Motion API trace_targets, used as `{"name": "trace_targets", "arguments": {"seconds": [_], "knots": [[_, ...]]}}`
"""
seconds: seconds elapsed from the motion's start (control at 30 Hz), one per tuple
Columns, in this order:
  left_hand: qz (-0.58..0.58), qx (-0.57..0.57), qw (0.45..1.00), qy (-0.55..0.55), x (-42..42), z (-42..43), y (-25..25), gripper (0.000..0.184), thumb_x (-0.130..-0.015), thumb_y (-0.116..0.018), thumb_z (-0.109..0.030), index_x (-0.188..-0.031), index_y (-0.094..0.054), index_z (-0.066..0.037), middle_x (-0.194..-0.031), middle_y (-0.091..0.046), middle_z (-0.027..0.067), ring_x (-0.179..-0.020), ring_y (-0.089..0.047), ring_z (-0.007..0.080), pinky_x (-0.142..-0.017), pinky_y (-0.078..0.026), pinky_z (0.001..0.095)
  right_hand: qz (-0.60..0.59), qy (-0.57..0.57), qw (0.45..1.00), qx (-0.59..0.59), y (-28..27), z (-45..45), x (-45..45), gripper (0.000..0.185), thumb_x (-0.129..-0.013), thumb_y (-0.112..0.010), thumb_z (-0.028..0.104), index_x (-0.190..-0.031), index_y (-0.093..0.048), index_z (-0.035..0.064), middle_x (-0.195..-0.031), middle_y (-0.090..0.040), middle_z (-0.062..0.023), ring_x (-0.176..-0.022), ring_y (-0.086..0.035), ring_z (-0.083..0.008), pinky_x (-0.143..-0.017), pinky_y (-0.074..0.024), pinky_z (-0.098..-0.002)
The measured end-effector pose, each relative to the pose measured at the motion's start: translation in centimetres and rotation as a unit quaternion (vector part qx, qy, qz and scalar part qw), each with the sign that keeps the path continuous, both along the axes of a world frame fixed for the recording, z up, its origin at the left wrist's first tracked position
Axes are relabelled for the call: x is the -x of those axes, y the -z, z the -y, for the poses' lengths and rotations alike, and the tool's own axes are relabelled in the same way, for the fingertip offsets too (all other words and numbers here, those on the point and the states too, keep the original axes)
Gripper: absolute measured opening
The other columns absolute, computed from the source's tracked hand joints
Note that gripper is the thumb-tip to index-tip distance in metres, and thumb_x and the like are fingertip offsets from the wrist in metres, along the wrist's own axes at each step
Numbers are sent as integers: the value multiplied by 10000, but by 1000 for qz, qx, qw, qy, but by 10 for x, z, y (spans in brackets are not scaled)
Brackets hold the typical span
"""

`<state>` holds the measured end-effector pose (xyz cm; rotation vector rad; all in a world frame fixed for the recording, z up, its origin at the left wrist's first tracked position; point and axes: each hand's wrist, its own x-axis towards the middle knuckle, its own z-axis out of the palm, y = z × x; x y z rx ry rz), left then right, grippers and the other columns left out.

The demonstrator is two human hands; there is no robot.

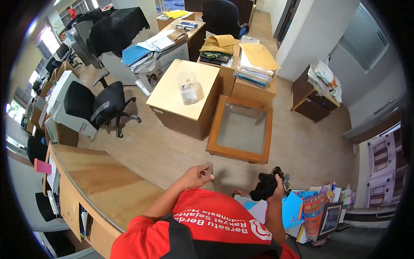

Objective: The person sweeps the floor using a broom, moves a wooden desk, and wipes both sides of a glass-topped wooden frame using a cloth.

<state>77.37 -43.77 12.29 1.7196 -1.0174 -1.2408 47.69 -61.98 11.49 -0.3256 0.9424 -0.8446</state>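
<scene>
1. red shirt point(215, 200) and dark strap point(183, 239) lie nearest us, on our own body, and both our bare hands reach out beyond them.
2. as for how far along we are, we judge the handling to be partway: the black bundle point(264, 186) is already up in our right hand point(278, 190), at the edge of the heap of papers point(293, 206), and is not yet set down.
3. what is left seems to be its placing; the heap beneath and beside it lies loose, with a framed picture point(330, 219) leaning at its outer side.
4. our right fingers are closed around the bundle's near side; it looks soft and bunched, though we cannot tell just what it is.
5. our left hand point(196, 176) is apart from the bundle, its fingers curled with a narrow gap to the thumb; we cannot tell whether they grip anything.
6. ahead of us stand the glass-topped table point(237, 154) and, just beside it, a pale wooden table point(170, 88) bearing a clear container point(188, 88).
</scene>
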Motion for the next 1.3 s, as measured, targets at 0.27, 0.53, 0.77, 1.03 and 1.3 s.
{"name": "trace_targets", "arguments": {"seconds": [0.27,0.53,0.77,1.03,1.3], "knots": [[50,-44,998,22,-86,116,-3,584,-855,-664,-245,-1345,-440,-19,-1185,-591,188,-964,-618,222,-844,-496,325,-117,134,984,30,-22,100,-24,274,-818,-669,317,-982,-606,107,-784,-602,-64,-708,-623,-237,-627,-530,-383],[15,-79,995,-55,-86,165,-19,605,-855,-658,-276,-1343,-434,1,-1108,-629,151,-924,-632,211,-810,-503,325,-26,113,993,35,-28,178,-23,413,-880,-522,474,-1037,-627,107,-839,-640,-58,-714,-631,-230,-603,-524,-371],[6,-109,983,-146,-30,193,41,625,-863,-658,-297,-1350,-419,14,-1155,-608,190,-976,-622,232,-825,-507,329,44,17,997,60,-11,304,-13,437,-915,-478,436,-1116,-595,66,-905,-642,-92,-787,-619,-258,-693,-517,-386],[-50,-212,958,-189,109,225,65,635,-857,-649,-323,-1348,-424,11,-1133,-615,221,-1010,-612,258,-859,-492,339,17,-87,995,34,-4,428,24,367,-878,-620,389,-1070,-591,78,-871,-635,-86,-754,-623,-250,-661,-517,-396],[-103,-246,920,-288,174,202,88,642,-859,-648,-334,-1349,-420,11,-1157,-602,234,-1037,-600,258,-884,-487,343,-133,-113,983,59,28,465,-13,381,-885,-612,409,-1061,-585,72,-887,-579,-43,-780,-590,-204,-676,-500,-364]]}}
